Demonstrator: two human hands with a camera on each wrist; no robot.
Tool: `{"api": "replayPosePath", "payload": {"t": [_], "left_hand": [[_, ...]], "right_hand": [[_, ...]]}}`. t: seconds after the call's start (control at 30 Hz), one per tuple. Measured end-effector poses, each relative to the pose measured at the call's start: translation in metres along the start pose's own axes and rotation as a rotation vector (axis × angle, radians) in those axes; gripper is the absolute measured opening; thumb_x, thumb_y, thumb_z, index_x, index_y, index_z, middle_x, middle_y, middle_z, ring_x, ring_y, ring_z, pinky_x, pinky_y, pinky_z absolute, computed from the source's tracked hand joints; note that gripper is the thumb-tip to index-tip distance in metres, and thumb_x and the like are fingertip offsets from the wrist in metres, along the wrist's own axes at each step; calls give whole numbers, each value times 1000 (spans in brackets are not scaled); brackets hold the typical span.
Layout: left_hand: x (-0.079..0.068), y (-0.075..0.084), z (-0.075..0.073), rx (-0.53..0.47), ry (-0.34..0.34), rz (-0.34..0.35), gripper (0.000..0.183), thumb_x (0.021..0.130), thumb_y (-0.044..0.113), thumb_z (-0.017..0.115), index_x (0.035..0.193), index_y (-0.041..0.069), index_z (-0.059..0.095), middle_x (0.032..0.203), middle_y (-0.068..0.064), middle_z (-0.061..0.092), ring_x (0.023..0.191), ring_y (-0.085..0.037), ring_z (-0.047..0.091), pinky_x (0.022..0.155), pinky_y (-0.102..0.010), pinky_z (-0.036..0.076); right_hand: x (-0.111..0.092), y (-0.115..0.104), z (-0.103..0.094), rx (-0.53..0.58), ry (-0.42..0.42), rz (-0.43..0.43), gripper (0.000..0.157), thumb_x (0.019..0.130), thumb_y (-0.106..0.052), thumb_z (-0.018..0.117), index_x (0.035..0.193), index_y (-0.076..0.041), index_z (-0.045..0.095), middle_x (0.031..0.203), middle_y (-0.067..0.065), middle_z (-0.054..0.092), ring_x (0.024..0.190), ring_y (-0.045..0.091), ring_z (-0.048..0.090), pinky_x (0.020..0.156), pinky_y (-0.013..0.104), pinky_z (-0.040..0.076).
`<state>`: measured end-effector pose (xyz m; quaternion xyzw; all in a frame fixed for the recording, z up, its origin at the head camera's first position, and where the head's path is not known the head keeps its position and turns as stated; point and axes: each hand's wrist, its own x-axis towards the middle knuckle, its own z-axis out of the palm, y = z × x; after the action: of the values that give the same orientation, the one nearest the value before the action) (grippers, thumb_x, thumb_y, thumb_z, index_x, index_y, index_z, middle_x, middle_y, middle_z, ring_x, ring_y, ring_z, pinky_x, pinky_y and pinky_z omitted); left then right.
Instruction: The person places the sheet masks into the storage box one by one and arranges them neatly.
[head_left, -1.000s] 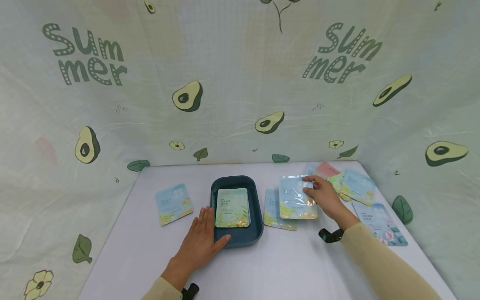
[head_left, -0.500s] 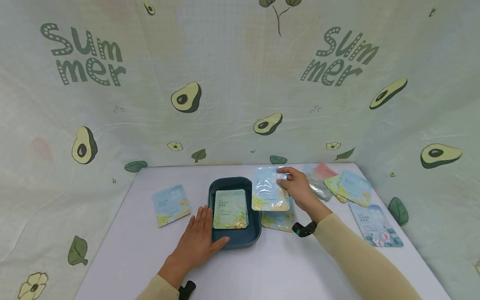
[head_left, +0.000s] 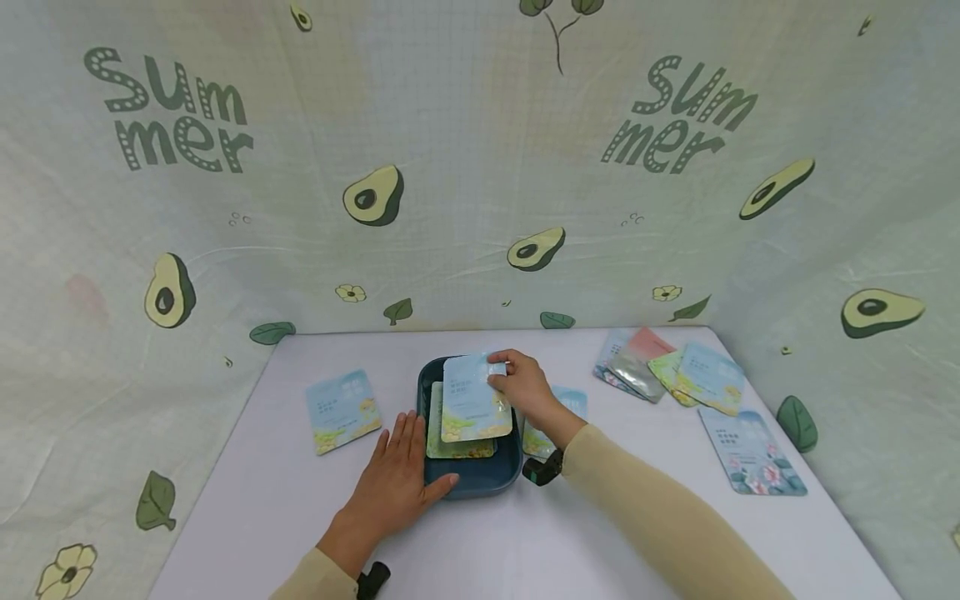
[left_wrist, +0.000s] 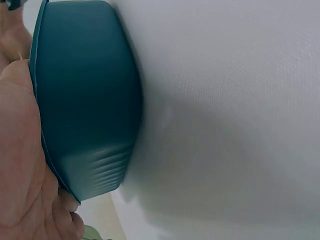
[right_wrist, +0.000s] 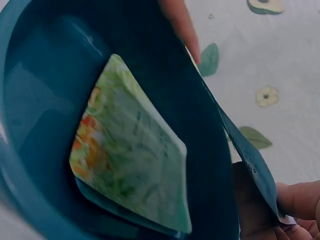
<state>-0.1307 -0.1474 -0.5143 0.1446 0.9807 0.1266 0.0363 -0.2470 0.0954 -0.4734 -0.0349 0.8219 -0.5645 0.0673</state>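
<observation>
My right hand [head_left: 527,390] pinches a light-blue face mask packet [head_left: 472,398] by its upper right edge, over the dark blue plastic bin [head_left: 480,483]. Below the held packet a green face mask packet [head_left: 437,446] lies in the bin, partly covered in the head view. In the right wrist view the green packet shows inside with another packet's edge under it, and the held packet [right_wrist: 255,165] appears side-on by the rim. My left hand [head_left: 397,475] rests straight-fingered along the bin's left rim. The left wrist view shows its palm [left_wrist: 20,150] against the bin's outer wall [left_wrist: 90,90].
A blue packet [head_left: 343,410] lies left of the bin. Another blue packet [head_left: 568,402] lies just to the right, partly behind my right wrist. Farther right are overlapping packets, including a silver one [head_left: 636,373] and a pink one [head_left: 649,342], and a floral packet [head_left: 752,450].
My right hand has carried the blue packet leftward from the table's right side to over the bin, turning its face less glossy to view. The left hand stays at the rim.
</observation>
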Motion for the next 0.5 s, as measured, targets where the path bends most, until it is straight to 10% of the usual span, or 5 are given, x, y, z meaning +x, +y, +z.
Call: {"api": "replayPosePath", "payload": {"t": [0.17, 0.5], "left_hand": [[-1, 0, 0, -5, 3, 5, 106, 100, 74, 50, 166, -4, 22, 174, -24, 18, 164, -39, 11, 129, -62, 18], [-1, -1, 2, -18, 8, 16, 106, 101, 73, 50, 166, -5, 20, 174, -24, 16, 164, -40, 10, 129, -62, 18]], "right_hand": [[2, 5, 18, -21, -27, -16, 29, 103, -9, 67, 133, -10, 68, 70, -2, 36, 62, 18, 42, 62, 31, 41], [1, 2, 26, -57, -161, -34, 36, 108, -6, 55, 143, -10, 61, 70, -4, 28, 51, 13, 26, 57, 30, 34]]}}
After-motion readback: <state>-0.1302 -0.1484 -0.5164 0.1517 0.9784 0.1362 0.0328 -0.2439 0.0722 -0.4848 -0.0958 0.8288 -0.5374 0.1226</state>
